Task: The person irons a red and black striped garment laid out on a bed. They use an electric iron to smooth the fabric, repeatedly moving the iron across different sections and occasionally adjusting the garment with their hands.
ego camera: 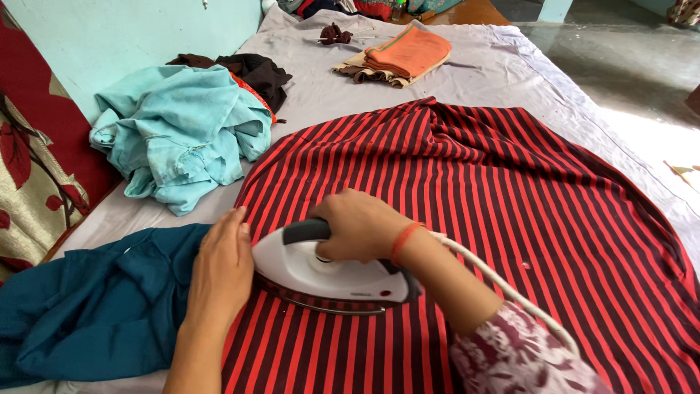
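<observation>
From the head camera, the bed is covered by a grey sheet (481, 69) and crowded along its left side. A teal garment (95, 306) lies bunched at the near left, its edge touching the striped cloth and running under the left forearm. Behind it, against the pale wall, sits a crumpled light blue heap (182, 131), with a dark brown garment (251, 71) just beyond and something orange showing between the two. Far up the sheet is a folded stack (401, 55), orange on top of tan, and near it a small dark bundle (335, 33). A red patterned cushion (36, 153) leans at the far left edge. None of these lie on the stretch of cloth ahead of the iron; only the teal garment crowds its left border.

The striped cloth (510, 190), red with black stripes, is spread in a broad rounded shape over the middle and right of the sheet, gathered to a point at its far end, mostly flat with soft folds. The iron (328, 273), white with a dark handle and a metal soleplate, sits flat on the near left part of the cloth, nose pointing left. The right hand (361, 222) is closed around its handle, an orange band at the wrist; a white cord (503, 288) trails back along the floral sleeve (518, 357). The left hand (222, 263) lies flat, fingers extended, pressing the cloth's edge just beside the iron's nose, holding nothing.
</observation>
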